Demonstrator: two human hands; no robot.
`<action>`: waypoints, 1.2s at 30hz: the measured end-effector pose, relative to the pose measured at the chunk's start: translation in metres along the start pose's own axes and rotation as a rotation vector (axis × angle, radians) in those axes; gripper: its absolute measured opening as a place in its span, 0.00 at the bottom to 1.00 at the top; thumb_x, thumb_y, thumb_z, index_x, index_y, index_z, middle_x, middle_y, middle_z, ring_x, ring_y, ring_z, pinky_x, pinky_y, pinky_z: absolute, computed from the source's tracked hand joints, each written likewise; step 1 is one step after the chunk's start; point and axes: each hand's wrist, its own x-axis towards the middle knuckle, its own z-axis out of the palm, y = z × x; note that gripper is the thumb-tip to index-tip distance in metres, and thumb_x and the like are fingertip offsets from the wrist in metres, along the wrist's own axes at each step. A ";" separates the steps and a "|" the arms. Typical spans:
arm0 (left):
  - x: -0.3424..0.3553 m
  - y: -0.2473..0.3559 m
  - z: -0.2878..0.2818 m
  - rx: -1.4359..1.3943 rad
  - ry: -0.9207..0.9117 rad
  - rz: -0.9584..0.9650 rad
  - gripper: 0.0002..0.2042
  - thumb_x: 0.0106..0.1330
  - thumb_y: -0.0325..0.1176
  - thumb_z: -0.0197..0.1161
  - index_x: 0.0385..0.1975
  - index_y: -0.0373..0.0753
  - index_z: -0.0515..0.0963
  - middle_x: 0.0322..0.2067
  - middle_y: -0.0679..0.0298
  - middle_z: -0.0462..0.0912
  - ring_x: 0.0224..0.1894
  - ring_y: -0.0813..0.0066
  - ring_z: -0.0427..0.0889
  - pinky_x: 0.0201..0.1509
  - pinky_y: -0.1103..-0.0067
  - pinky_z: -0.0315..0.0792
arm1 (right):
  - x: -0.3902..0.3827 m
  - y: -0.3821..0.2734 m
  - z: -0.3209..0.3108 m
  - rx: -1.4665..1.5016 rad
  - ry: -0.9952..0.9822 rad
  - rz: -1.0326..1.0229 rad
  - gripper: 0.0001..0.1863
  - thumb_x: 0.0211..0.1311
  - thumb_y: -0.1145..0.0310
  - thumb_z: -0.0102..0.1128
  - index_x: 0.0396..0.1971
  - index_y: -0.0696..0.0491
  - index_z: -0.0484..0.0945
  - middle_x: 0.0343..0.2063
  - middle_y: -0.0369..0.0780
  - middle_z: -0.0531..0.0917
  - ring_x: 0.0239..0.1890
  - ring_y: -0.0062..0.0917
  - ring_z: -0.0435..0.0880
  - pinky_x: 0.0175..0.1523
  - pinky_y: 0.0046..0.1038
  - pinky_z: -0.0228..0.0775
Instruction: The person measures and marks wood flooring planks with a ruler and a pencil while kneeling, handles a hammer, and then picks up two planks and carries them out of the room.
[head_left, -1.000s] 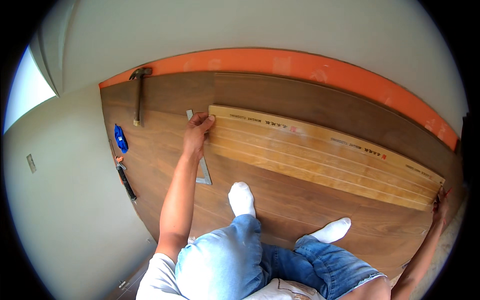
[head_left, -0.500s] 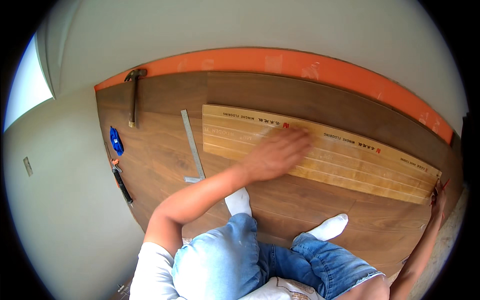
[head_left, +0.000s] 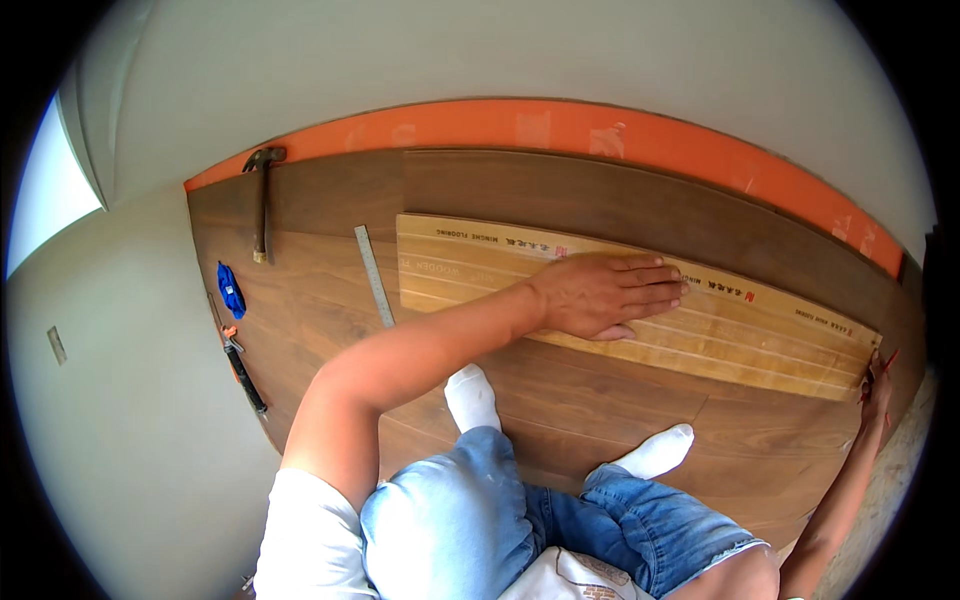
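A light-backed flooring plank (head_left: 720,335) lies slantwise across the centre and right of the frame, its pale, grooved underside facing up (dark and red print runs along its upper edge). The left hand (head_left: 615,297) is open on the middle of it, palm down, fingers stretched toward the right of the frame and the thumb a little apart. The right hand (head_left: 876,388), at the right edge of the frame, has its fingers bent at the plank's far right end. A slim red object (head_left: 893,358) sticks out beside those fingers; whether they grip it or the plank's edge I cannot tell at this size.

Below the plank, two feet in white socks (head_left: 657,452) stand on the brown wood floor (head_left: 570,400). Left of the plank lies a steel square (head_left: 374,275), its lower end hidden behind the left forearm. In the upper left of the frame, a claw hammer (head_left: 261,215) rests with its head against the orange strip (head_left: 450,125) that curves along the wall's foot. Beneath it, at the left, are a blue bundle (head_left: 231,290) and a black-and-orange caulking gun (head_left: 245,375), near each other along the floor's edge.
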 end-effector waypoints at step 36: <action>0.017 0.008 -0.016 0.063 -0.132 -0.184 0.37 0.56 0.41 0.71 0.69 0.40 0.71 0.71 0.61 0.70 0.73 0.60 0.67 0.81 0.63 0.59 | -0.060 -0.117 0.068 -0.465 0.214 -0.446 0.21 0.76 0.52 0.52 0.38 0.56 0.83 0.23 0.39 0.84 0.27 0.24 0.83 0.34 0.30 0.72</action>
